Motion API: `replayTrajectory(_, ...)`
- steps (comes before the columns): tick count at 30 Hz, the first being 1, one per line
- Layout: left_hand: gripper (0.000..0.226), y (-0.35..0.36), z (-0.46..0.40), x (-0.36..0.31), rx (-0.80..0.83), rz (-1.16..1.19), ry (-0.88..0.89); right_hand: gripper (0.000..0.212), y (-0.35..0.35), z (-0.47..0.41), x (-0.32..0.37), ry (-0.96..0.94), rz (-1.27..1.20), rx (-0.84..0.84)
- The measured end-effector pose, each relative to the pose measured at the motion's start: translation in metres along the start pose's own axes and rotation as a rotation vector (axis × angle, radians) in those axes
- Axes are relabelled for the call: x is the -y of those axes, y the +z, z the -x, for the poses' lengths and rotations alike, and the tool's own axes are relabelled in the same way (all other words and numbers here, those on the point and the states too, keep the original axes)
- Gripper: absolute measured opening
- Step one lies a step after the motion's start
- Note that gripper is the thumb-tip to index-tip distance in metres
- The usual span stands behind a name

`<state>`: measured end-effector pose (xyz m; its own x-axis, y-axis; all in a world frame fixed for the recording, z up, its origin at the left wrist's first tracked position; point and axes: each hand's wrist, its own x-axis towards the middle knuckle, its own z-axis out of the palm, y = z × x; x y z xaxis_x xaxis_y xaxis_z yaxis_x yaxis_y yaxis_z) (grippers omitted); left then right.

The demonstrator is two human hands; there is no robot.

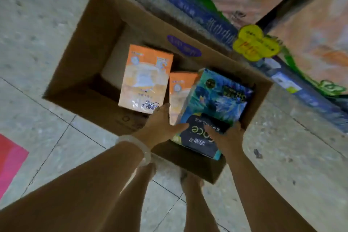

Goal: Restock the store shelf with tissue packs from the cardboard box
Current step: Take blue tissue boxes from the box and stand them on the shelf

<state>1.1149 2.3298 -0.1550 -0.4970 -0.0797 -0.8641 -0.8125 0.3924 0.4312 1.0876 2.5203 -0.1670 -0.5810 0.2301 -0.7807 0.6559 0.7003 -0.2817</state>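
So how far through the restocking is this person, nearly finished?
Probably well along. The cardboard box shows much bare bottom, and the shelf already carries packs. In hand: the left hand and right hand grip a blue tissue pack. Left: two orange packs in the box.

Pretty dim, flat light in here — no glare, only deep shadow inside the cardboard box [90,58]. Everything's smeared with motion blur, worst on the shelf [282,15] packs up top — the wide lens bends the floor [37,24] lines.
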Motion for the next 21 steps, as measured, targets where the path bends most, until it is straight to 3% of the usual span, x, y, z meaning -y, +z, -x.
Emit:
replayTrajectory(2,0.115,0.012,-0.026,0.001,0.056,0.038,0.009,0.11,0.011,-0.012,-0.003,0.106,0.044,-0.1)
replayTrajectory(8,0.079,0.05,-0.069,-0.011,0.08,0.3,-0.022,0.105,0.021,-0.025,-0.007,0.116,0.001,-0.183)
replayTrajectory(11,0.087,0.053,-0.077,0.0,0.046,0.436,-0.009,0.096,0.02,-0.027,-0.006,0.074,-0.085,-0.192)
replayTrajectory(14,0.078,0.041,-0.08,0.009,0.056,0.437,0.005,0.088,0.02,-0.036,-0.002,0.066,-0.227,-0.147)
replayTrajectory(18,0.067,0.029,-0.084,0.016,0.059,0.43,0.025,0.101,0.032,-0.048,-0.002,0.076,-0.395,-0.02)
replayTrajectory(21,0.064,0.034,-0.084,0.015,0.048,0.487,0.016,0.089,0.035,-0.052,-0.003,0.092,-0.595,0.078)
